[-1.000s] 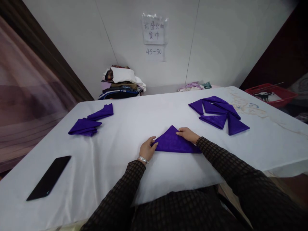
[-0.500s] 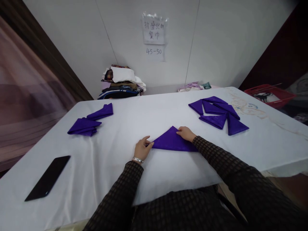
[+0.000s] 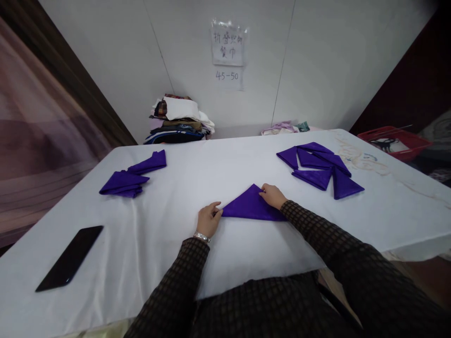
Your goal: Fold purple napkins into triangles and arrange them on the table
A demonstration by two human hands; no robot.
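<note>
A purple cloth napkin [image 3: 246, 205], folded into a triangle, lies flat in front of me with its peak pointing away. My left hand [image 3: 208, 220], a silver bangle at its wrist, pinches the napkin's left corner between thumb and fingers. On the right slanting edge, just below the peak, my right hand [image 3: 273, 195] grips the cloth with its fingertips. My right sleeve covers the napkin's right corner. Several folded purple napkins [image 3: 312, 179] lie grouped at the right, and loosely folded purple napkins [image 3: 123, 183] lie at the left.
A white tablecloth [image 3: 197, 173] covers the table. A black phone [image 3: 70, 258] lies at the front left. Behind the table are a stack of folded clothes [image 3: 179, 119], some lilac fabric [image 3: 280, 127] and a wall sign [image 3: 228, 44]. A red basket [image 3: 394, 143] stands beyond the right edge.
The hands and the triangular napkin stay almost the same. My left hand has shifted very slightly left with the corner; the view has moved a little.
</note>
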